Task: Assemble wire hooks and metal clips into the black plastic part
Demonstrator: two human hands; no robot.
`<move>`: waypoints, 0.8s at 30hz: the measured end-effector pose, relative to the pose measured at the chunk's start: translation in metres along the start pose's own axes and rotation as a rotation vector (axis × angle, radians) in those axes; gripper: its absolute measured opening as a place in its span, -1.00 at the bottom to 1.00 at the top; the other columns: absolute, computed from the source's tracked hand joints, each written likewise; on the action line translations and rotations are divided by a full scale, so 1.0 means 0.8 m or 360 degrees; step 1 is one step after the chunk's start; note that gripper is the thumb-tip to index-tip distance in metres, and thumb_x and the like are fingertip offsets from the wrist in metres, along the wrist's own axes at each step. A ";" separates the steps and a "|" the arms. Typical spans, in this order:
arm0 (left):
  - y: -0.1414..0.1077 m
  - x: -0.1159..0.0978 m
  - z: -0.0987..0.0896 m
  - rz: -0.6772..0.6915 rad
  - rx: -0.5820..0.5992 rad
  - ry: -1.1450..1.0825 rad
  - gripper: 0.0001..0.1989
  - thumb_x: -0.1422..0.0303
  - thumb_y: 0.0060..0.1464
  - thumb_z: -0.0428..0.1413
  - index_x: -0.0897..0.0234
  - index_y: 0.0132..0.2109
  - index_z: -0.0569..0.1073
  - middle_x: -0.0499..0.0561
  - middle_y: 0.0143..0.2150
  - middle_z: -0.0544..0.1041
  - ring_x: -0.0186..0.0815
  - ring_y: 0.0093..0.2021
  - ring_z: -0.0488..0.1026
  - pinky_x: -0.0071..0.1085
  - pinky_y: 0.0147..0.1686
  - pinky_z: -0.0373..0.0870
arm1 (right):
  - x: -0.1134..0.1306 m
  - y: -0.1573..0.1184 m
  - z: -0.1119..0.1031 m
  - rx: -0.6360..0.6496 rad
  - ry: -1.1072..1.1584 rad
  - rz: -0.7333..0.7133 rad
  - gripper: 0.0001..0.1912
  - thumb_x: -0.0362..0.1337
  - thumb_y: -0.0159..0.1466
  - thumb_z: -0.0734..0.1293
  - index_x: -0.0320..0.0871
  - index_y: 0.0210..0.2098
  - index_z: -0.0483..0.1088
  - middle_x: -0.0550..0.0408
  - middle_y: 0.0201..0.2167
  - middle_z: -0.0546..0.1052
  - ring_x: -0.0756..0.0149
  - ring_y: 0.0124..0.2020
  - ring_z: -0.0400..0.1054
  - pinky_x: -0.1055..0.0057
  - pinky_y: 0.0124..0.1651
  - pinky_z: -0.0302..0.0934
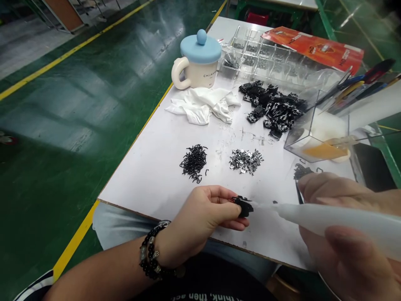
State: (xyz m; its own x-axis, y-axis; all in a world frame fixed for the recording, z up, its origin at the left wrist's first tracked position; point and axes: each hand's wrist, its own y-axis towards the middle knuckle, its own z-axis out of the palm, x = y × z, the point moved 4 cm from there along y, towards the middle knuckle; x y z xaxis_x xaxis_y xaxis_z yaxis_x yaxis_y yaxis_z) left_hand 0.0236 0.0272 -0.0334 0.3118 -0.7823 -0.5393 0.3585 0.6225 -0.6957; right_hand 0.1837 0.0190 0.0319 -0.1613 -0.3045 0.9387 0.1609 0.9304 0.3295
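Pinching a small black part [243,207] at the fingertips of the left hand [197,219], just above the white bench [147,184] near its edge. Right hand [335,188] has its fingers wrapped around a white tapered plastic tube [332,219], narrow tip almost touching the black part. Farther along the bench: black wire hooks [193,163], silver metal pieces [246,161], heaped black parts [272,108], crumpled white cloth [200,105].
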 end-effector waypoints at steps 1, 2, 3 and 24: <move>0.000 0.000 0.000 0.0002 0.0001 -0.0001 -0.87 0.56 -0.14 0.17 0.39 -0.36 0.40 -0.06 -0.54 0.54 -0.33 -0.50 0.57 -0.55 -0.46 0.47 | -0.003 -0.002 -0.002 0.0030 0.0008 -0.0001 -0.85 -0.17 0.17 0.37 -0.07 -0.31 0.39 0.06 -0.52 0.25 0.23 -0.50 0.20 0.16 -0.38 0.09; 0.000 0.000 0.000 0.0004 0.0002 -0.0001 -0.86 0.56 -0.14 0.18 0.38 -0.36 0.40 -0.07 -0.55 0.54 -0.33 -0.50 0.57 -0.56 -0.46 0.47 | -0.005 -0.002 -0.004 0.0067 0.0003 -0.0009 -0.86 -0.18 0.17 0.37 -0.07 -0.30 0.39 0.06 -0.51 0.25 0.23 -0.49 0.20 0.15 -0.38 0.10; -0.001 0.000 0.001 0.0006 0.0004 0.0004 -0.86 0.56 -0.14 0.18 0.38 -0.35 0.40 -0.07 -0.55 0.54 -0.34 -0.50 0.57 -0.56 -0.46 0.47 | -0.006 -0.002 -0.005 0.0108 0.0000 -0.0022 -0.87 -0.19 0.18 0.36 -0.07 -0.30 0.38 0.05 -0.51 0.25 0.22 -0.47 0.21 0.14 -0.37 0.11; -0.001 0.001 0.000 0.0012 -0.0022 0.0018 -0.84 0.54 -0.14 0.21 0.40 -0.34 0.40 -0.02 -0.51 0.55 -0.34 -0.49 0.56 -0.56 -0.47 0.48 | -0.002 0.007 0.003 0.0281 -0.0151 -0.0030 -0.90 -0.20 0.17 0.33 -0.07 -0.42 0.39 0.08 -0.60 0.25 0.28 -0.56 0.16 0.17 -0.43 0.09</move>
State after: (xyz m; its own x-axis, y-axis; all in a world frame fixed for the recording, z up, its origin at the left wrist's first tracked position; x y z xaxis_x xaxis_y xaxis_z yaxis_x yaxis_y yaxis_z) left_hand 0.0233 0.0262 -0.0332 0.3043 -0.7778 -0.5499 0.3439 0.6280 -0.6981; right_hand 0.1823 0.0252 0.0323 -0.2551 -0.3094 0.9161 -0.0150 0.9486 0.3162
